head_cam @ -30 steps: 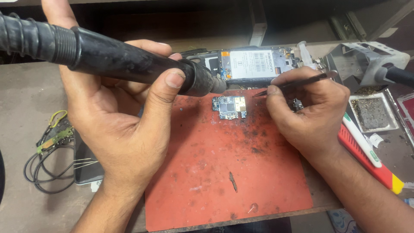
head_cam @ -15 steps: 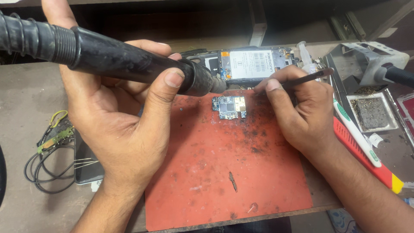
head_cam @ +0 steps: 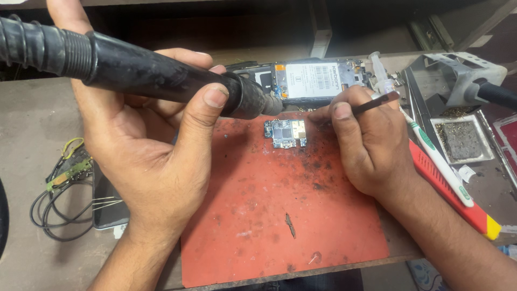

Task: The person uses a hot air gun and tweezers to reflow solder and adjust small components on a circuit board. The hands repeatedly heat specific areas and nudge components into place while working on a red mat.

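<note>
Right hand (head_cam: 371,145) shifted, white-labelled phone (head_cam: 318,81) behind

A grey, worn tabletop (head_cam: 32,140) is carrying the work items. A red rectangular mat (head_cam: 280,215), stained with dark residue, is lying at the centre, reaching the near edge. A small circuit board (head_cam: 285,132) is resting on the mat's upper part. An opened phone chassis (head_cam: 315,81) is lying just beyond the mat's far edge. At the left, a bundle of black wires (head_cam: 54,207) is lying beside a dark flat phone (head_cam: 107,207). At the right, a toothbrush (head_cam: 439,159) and a red tool with a yellow tip (head_cam: 458,202) are lying side by side, near a small square tray (head_cam: 463,140) and a grey metal stand (head_cam: 458,75).
</note>
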